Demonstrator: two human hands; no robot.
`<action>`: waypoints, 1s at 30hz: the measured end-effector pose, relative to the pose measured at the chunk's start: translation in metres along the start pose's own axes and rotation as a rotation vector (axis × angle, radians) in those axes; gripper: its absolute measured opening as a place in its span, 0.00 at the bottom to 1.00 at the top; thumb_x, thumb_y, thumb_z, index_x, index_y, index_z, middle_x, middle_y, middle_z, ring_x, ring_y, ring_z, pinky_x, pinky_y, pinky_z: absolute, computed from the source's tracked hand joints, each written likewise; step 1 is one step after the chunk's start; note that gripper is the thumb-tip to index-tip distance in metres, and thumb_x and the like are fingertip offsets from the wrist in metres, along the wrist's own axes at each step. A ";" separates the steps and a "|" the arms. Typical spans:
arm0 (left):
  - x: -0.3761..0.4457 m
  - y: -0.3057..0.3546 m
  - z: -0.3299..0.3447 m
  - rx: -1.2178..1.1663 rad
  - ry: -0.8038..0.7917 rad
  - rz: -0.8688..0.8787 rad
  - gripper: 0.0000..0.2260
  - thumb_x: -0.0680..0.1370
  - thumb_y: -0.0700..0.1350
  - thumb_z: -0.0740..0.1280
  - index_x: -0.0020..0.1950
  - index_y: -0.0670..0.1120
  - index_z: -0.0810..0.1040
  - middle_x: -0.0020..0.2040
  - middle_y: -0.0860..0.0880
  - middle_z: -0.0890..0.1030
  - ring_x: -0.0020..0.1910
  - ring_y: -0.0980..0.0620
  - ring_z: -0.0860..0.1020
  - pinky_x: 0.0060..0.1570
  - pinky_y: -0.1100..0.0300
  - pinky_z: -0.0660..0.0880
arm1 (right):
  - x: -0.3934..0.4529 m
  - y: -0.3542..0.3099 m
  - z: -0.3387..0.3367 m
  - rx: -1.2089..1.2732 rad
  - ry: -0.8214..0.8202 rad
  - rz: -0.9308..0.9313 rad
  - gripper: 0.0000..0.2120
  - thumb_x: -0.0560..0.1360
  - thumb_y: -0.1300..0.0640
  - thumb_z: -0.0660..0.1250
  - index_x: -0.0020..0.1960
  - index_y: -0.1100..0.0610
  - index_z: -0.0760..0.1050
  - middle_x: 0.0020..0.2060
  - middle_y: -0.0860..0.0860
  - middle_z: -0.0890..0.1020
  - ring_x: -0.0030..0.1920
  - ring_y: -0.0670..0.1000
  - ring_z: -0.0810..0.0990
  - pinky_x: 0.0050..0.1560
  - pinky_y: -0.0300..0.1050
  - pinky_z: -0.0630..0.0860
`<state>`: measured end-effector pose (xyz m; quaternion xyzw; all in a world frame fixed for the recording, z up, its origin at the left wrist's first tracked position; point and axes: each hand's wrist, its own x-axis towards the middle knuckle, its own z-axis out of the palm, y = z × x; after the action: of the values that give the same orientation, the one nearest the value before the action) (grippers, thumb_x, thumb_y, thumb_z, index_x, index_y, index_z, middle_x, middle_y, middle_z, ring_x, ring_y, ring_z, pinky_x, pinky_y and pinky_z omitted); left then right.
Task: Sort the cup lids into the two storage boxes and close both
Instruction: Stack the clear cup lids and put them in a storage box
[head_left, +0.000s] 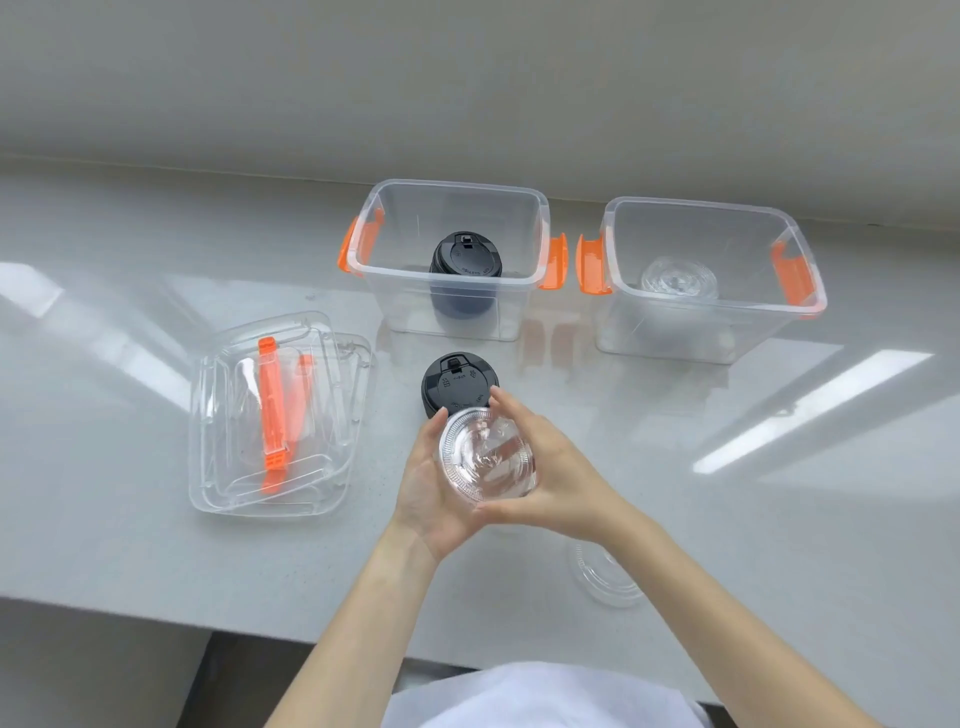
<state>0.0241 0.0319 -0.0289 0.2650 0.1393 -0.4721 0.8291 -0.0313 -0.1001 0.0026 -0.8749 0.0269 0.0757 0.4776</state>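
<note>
A stack of clear domed cup lids (485, 454) is held above the counter between my left hand (423, 499) and my right hand (550, 467). Just beyond it a stack of black lids (452, 382) stands on the counter. The left storage box (452, 195), clear with orange latches, is open and holds black lids (466, 257). Clear lids (678, 278) sit inside the open right storage box (779, 301). One more clear lid (605, 577) lies on the counter under my right forearm.
Two clear box covers with orange handles (280, 415) lie stacked on the counter at the left. The grey counter (779, 519) ends at a front edge near my body. A wall runs behind the boxes.
</note>
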 end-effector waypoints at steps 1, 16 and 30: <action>-0.002 0.000 -0.003 -0.005 0.005 -0.010 0.23 0.72 0.58 0.61 0.61 0.46 0.74 0.58 0.42 0.79 0.57 0.41 0.78 0.57 0.46 0.75 | -0.002 0.002 0.000 0.051 -0.017 0.032 0.51 0.61 0.52 0.78 0.74 0.45 0.51 0.65 0.40 0.67 0.63 0.38 0.66 0.64 0.30 0.62; -0.043 -0.001 -0.049 -0.054 0.120 0.118 0.26 0.57 0.59 0.73 0.51 0.49 0.81 0.52 0.40 0.82 0.50 0.38 0.82 0.48 0.42 0.77 | -0.009 0.050 0.027 -0.431 0.078 0.126 0.50 0.62 0.40 0.72 0.75 0.57 0.51 0.72 0.52 0.64 0.72 0.54 0.61 0.72 0.46 0.56; -0.048 -0.020 -0.025 -0.082 0.071 0.060 0.25 0.69 0.60 0.62 0.55 0.42 0.79 0.55 0.39 0.80 0.50 0.41 0.81 0.51 0.47 0.79 | -0.026 -0.010 0.039 -0.084 -0.054 -0.038 0.52 0.62 0.49 0.78 0.75 0.51 0.49 0.68 0.49 0.70 0.66 0.44 0.67 0.68 0.38 0.60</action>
<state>-0.0170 0.0725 -0.0325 0.2517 0.1797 -0.4312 0.8476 -0.0602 -0.0622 -0.0058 -0.8921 -0.0057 0.0915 0.4425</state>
